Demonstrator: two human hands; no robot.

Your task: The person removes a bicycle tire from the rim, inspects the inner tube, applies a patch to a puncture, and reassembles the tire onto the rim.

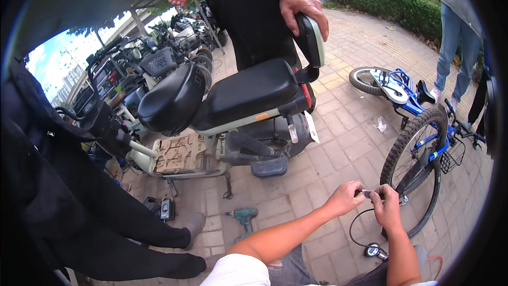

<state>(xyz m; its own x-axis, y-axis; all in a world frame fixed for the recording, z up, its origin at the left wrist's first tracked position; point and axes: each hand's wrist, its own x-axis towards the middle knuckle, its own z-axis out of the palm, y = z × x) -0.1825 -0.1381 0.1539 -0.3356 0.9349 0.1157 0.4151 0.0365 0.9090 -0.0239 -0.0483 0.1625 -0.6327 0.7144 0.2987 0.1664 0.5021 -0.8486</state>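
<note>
My left hand point(344, 198) and my right hand point(387, 205) meet at fingertip height in front of a bicycle wheel. Both are closed in a pinch. Between them shows a small dark fitting point(366, 194), held by the right fingers; what the left fingertips pinch is too small to tell. A thin black hose point(351, 226) curves from just below my right hand down to a round pressure gauge point(373, 250) on the paving. Close by on the right stands the knobby black tyre point(390, 164) of a blue bicycle point(429, 154).
A green cordless drill point(245, 218) lies beside my left forearm. Ahead stands an electric scooter point(248, 92) with a black seat; a person's hand point(306, 11) rests on its backrest. Dark-trousered legs point(111, 206) are at left. A second small blue bicycle point(394, 87) lies ahead right, near someone in jeans point(456, 47).
</note>
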